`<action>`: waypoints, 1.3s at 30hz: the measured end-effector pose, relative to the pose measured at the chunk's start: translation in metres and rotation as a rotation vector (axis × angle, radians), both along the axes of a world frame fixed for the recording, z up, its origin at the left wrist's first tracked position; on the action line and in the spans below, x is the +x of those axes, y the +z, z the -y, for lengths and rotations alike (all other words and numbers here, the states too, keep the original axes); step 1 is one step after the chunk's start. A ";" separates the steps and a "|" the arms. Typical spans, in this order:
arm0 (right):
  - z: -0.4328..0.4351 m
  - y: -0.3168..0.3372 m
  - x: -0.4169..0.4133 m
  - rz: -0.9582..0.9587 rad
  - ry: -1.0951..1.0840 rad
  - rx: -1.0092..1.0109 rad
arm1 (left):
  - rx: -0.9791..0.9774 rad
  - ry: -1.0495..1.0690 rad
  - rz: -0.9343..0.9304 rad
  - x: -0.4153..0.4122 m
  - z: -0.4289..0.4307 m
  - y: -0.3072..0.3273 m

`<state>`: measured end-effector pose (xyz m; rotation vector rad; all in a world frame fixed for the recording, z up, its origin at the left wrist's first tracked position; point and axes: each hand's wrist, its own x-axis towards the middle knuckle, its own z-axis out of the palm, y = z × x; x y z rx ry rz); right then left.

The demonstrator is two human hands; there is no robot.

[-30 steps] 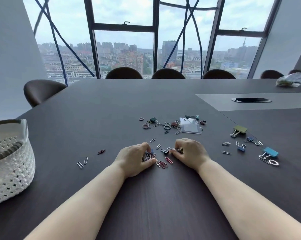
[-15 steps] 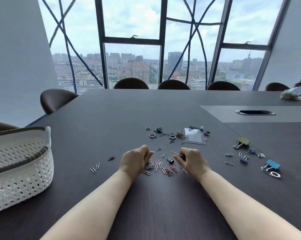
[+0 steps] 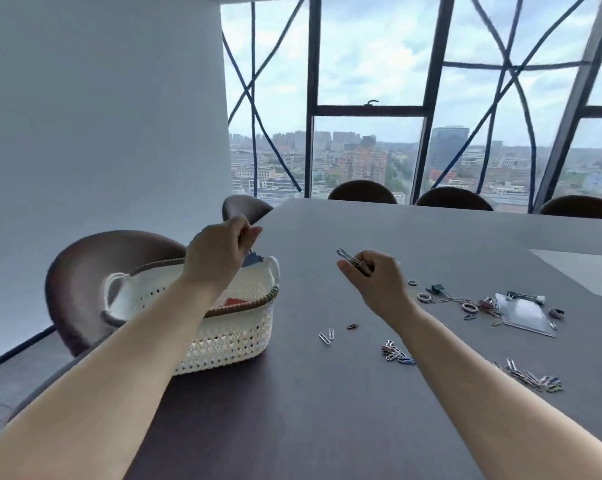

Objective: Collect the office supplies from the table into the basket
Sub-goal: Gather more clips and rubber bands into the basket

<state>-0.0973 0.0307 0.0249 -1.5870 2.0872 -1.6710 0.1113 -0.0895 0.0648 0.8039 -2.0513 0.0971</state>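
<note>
A high-rise office meeting room: a long dark table [image 3: 361, 393], padded chairs [image 3: 361, 192] along its 12 o'clock edge, tall windows [image 3: 365, 150] overlooking city blocks.

A dark wood-grain tabletop [image 3: 327, 410] fills the lower part of the view. A paler grey panel [image 3: 583, 271] is set into it at the far right. Brown rounded chairs stand around it: one large chair [image 3: 84, 271] at the left edge, a smaller one [image 3: 245, 207] near the far corner, and three chair backs [image 3: 361, 192] along the far side. A plain white wall [image 3: 102, 116] rises on the left. Tall dark-framed windows [image 3: 427, 109] show a hazy city skyline [image 3: 361, 161] under cloudy sky.
</note>
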 end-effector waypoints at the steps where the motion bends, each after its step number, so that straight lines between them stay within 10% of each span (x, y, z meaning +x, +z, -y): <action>1: 0.010 0.003 0.013 0.002 0.025 -0.014 | 0.037 0.042 0.032 0.013 0.009 -0.005; 8: 0.043 0.016 0.059 -0.049 0.100 -0.054 | 0.389 -0.093 0.221 0.055 0.043 -0.020; 27: 0.136 0.037 0.146 -0.060 0.275 -0.102 | 0.171 -0.042 0.319 0.101 0.057 -0.013; 39: 0.140 0.030 0.139 -0.350 0.306 0.264 | 0.101 0.170 0.263 0.128 0.056 -0.014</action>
